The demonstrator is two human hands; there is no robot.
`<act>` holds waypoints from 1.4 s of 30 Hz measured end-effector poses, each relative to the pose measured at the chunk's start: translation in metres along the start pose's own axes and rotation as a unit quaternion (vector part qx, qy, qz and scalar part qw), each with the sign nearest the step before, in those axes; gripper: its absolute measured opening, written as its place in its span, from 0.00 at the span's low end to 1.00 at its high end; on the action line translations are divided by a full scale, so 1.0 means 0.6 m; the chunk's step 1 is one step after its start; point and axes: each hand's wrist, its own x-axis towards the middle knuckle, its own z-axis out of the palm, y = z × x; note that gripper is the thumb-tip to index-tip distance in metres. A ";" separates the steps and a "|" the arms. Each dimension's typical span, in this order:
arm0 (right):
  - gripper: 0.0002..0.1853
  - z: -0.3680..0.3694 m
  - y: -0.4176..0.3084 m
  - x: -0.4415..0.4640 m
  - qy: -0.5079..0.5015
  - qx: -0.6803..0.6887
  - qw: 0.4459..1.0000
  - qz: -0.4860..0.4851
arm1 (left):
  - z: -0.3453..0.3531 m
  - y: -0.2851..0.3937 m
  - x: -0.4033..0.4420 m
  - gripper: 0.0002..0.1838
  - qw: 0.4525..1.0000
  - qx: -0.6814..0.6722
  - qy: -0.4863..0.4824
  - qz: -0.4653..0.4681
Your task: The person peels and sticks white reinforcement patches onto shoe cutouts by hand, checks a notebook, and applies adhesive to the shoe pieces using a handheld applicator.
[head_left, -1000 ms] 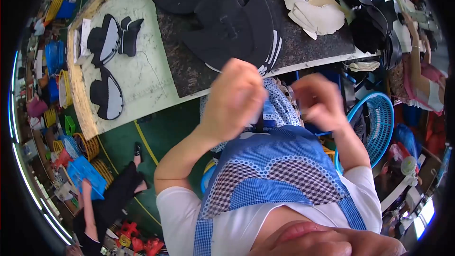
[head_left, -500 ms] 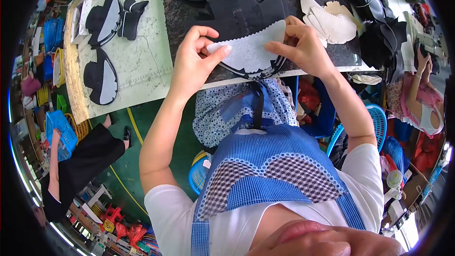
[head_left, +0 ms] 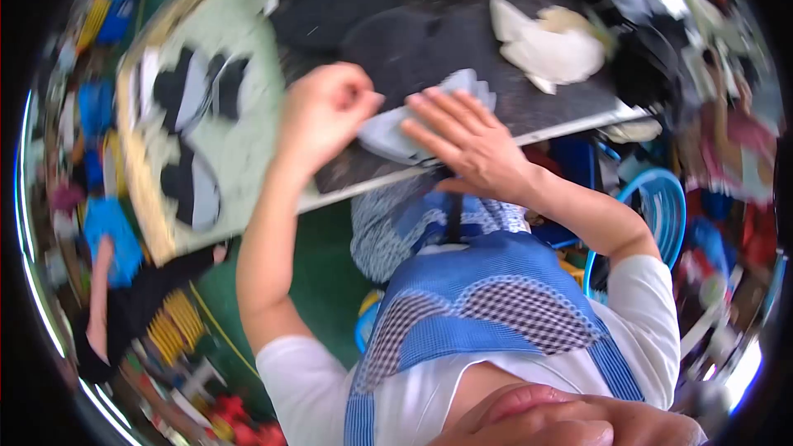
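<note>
The grey cut piece of material [head_left: 387,134] lies at the table's front edge, with layers fanned out at its right end. My right hand [head_left: 471,144] rests flat on it, fingers stretched out and slightly apart. At its left end, my left hand [head_left: 326,116] is curled closed, thumb toward the fingertips; motion blur hides whether anything is pinched there. Beyond the hands lie dark flat pieces [head_left: 396,41]. To the left on the table are black-and-grey cut pieces [head_left: 194,186] and a dark bundle [head_left: 230,87].
Cream-coloured pieces [head_left: 553,49] lie at the right of the worktable [head_left: 256,190]. A dark stack [head_left: 640,66] sits beyond them. Below the table on the right stands a blue basket [head_left: 661,206]. A person in dark clothing [head_left: 136,306] is at lower left, another in pink at far right.
My right hand has gone from pinching the grey piece to lying flat on it. The piece is lowered onto the table. My left hand has curled closed and the view has shifted.
</note>
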 end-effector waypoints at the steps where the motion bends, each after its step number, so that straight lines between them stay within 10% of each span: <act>1: 0.52 -0.007 0.009 -0.002 0.041 0.107 0.993 -0.007 | -0.017 -0.002 0.031 0.11 0.999 -0.008 0.048 -0.015; 2: 0.44 -0.003 0.023 -0.011 0.103 0.169 0.980 -0.031 | -0.033 -0.013 0.057 0.16 0.996 -0.021 0.085 -0.031; 4: 0.30 -0.028 0.027 -0.051 0.188 0.331 0.924 0.033 | -0.045 -0.048 0.105 0.23 0.967 0.086 0.102 0.217; 7: 0.09 -0.054 0.031 -0.161 0.279 0.380 0.853 0.225 | -0.044 -0.102 0.127 0.21 0.969 0.099 0.009 0.226; 12: 0.24 -0.029 0.204 -0.411 0.510 0.207 0.559 0.621 | -0.038 -0.120 0.124 0.16 0.976 0.090 0.027 0.195; 16: 0.30 -0.013 0.278 -0.451 0.297 0.356 0.542 0.700 | -0.037 -0.121 0.125 0.18 0.973 0.093 0.035 0.207; 24: 0.15 -0.156 0.114 -0.482 0.483 0.065 0.694 0.530 | -0.038 -0.088 0.074 0.25 0.955 -0.052 0.164 0.241; 28: 0.09 -0.259 0.005 -0.468 0.631 0.045 0.680 0.371 | -0.011 0.003 0.057 0.23 0.930 -0.182 0.168 0.272; 32: 0.13 -0.265 0.058 -0.416 0.669 0.284 0.639 0.251 | 0.042 0.133 0.069 0.38 0.864 -0.403 0.014 0.302; 34: 0.23 -0.259 0.059 -0.291 0.592 0.528 0.566 0.224 | 0.044 0.113 0.086 0.41 0.727 -0.618 -0.213 0.207; 36: 0.28 -0.235 0.101 -0.187 0.461 0.492 0.710 0.204 | 0.015 0.063 0.060 0.23 0.742 -0.592 -0.302 0.092; 38: 0.24 -0.205 0.136 -0.105 0.317 0.450 0.816 0.178 | -0.010 0.067 -0.009 0.22 0.795 -0.574 -0.173 0.096; 42: 0.21 -0.195 0.034 0.030 0.300 0.493 0.806 0.134 | -0.123 -0.068 -0.099 0.23 0.770 -0.609 0.181 0.061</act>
